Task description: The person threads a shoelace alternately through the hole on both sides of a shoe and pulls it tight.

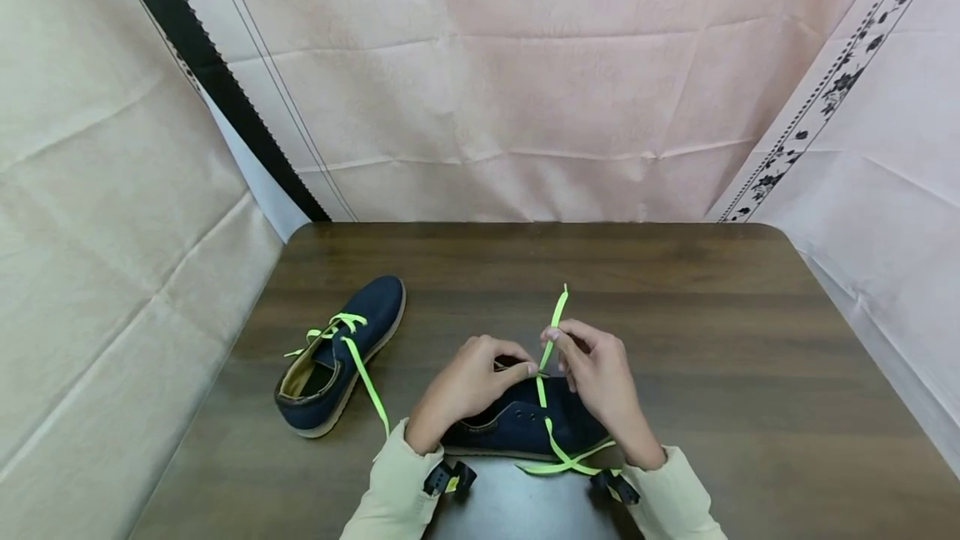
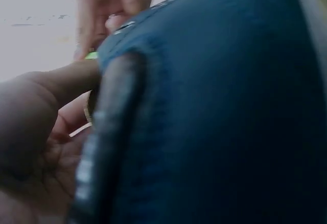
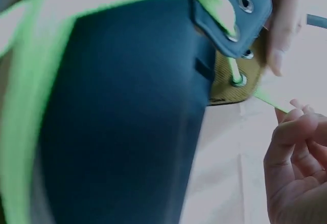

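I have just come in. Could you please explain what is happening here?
A person is lacing a dark blue shoe on the table. The left hand grips the shoe near its eyelets, while the right hand pinches a green lace threaded through the front ones. Two higher eyelets are not yet threaded. A second blue shoe stands to the left.

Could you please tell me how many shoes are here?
2: one navy lace-up shoe on the left of the table; the other shoe partly covered by the left hand and right hand.
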{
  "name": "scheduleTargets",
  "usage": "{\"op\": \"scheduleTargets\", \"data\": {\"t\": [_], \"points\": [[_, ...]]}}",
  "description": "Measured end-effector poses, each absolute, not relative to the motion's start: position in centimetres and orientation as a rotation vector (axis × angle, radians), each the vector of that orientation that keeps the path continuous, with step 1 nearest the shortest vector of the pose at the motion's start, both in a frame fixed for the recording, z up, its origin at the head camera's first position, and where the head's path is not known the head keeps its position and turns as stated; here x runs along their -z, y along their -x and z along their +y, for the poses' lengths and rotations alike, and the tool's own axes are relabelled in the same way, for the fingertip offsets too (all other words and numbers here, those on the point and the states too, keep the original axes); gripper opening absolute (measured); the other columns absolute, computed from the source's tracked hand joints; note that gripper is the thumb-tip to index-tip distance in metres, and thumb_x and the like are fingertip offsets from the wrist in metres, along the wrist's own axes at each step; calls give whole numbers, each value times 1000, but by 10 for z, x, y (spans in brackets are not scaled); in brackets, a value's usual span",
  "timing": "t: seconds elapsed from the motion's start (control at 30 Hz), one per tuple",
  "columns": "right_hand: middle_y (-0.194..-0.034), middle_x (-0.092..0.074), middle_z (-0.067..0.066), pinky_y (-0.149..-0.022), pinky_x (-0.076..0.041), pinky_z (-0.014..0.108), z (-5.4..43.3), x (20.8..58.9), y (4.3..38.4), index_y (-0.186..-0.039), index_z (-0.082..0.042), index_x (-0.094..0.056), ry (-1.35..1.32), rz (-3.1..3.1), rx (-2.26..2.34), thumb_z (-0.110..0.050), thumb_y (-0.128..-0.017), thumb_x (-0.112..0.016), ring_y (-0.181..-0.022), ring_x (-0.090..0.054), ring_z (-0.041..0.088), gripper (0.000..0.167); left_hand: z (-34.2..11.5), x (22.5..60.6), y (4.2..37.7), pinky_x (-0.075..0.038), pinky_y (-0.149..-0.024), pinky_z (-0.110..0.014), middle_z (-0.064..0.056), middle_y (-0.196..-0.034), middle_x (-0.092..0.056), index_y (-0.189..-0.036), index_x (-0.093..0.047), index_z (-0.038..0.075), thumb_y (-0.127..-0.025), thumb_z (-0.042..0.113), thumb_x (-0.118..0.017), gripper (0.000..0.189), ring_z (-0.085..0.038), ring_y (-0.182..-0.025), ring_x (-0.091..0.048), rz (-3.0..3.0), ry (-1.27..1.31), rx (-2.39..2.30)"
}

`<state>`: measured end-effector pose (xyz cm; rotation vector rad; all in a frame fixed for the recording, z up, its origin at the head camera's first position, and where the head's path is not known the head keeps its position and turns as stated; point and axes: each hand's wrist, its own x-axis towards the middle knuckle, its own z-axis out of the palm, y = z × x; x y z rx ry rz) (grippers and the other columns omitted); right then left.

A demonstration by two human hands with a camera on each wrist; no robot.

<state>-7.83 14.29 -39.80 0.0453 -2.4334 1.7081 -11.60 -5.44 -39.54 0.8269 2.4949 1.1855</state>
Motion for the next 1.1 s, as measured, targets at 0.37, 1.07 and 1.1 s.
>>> {"op": "scheduleTargets", "data": {"t": [0.37, 1.07, 1.1], "points": [[-86, -63, 11, -46, -45, 29, 149, 376, 87, -100, -10, -80, -131, -2414, -1610, -17, -104, -69, -44, -49, 17, 14, -53, 405, 114, -56, -85, -29, 7, -99, -79, -103, -83, 16, -102, 21, -72, 12, -9, -94, -71, 2487, -833, -1262], [-95, -73, 19, -45, -54, 40, 155, 388, -4, -115, 4, -72, -203, -2325, -2052, -19, -116, -42, -68, -67, 23, 38, -35, 397, 108, -53, -68, -22, 10, -81, -73, -103, -81, 15, -99, 13, -75, 7, 1, -70, -62, 2630, -890, -1345], [-94, -73, 18, -46, -55, 39, 154, 392, -6, -115, 2, -73, -152, -2346, -2050, -20, -115, -48, -67, -67, 24, 33, -35, 396, 108, -53, -68, -23, 11, -81, -73, -103, -81, 15, -100, 13, -75, 8, 1, -69, -61, 2636, -887, -1346]]}}
